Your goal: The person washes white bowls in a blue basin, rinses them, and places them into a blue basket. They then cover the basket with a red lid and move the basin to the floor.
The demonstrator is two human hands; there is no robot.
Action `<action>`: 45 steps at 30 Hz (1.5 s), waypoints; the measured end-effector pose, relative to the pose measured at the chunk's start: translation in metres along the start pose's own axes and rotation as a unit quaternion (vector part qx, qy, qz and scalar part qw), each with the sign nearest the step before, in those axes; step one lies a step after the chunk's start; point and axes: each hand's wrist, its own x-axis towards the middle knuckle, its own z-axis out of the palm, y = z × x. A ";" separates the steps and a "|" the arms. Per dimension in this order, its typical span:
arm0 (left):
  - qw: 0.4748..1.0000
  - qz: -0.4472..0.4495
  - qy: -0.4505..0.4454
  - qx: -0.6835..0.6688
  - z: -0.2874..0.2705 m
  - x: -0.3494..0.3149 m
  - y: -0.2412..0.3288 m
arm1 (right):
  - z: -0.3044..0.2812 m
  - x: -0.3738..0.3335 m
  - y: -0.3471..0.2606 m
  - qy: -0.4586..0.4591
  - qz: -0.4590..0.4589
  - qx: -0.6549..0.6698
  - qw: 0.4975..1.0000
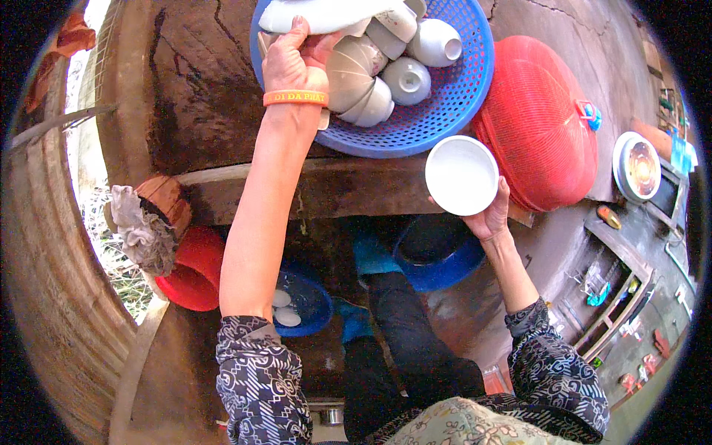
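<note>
My right hand [489,214] is closed on the side of a round white bowl [461,175], its opening facing up toward me. The bowl is held just in front of a blue perforated plastic basket [469,96]. Over the basket's left side, my left hand [295,63] has its thumb against the edge of a white dish [319,15] and its fingers curled beneath, partly hidden. Beside that hand, several nested pale bowls [356,81] lie on their sides. Two white bowls, one a bottom-up bowl [406,80] and one tipped bowl [435,42], lie to their right.
A red mesh dome cover [538,122] stands right of the basket. Below the ledge [334,194] are a blue basin [437,259], a blue tub [305,326] with white pieces inside, and a red bucket [193,271]. A grey cloth [141,230] hangs at left.
</note>
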 end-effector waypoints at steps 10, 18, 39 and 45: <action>0.991 -0.035 0.050 -0.123 -0.038 0.084 -0.022 | 0.013 0.033 -0.007 0.039 -0.060 -0.091 0.993; 0.986 -0.121 -0.104 -0.044 -0.024 -0.016 -0.023 | 0.042 0.141 -0.022 0.134 -0.362 -0.601 0.700; 0.916 -0.081 0.126 -0.373 -0.267 -0.419 -0.139 | 0.139 0.064 0.180 -0.207 -0.457 -0.619 0.604; 0.871 0.044 0.171 -0.459 -0.314 -0.462 -0.174 | 0.145 0.001 0.373 -0.470 -0.072 -0.704 0.528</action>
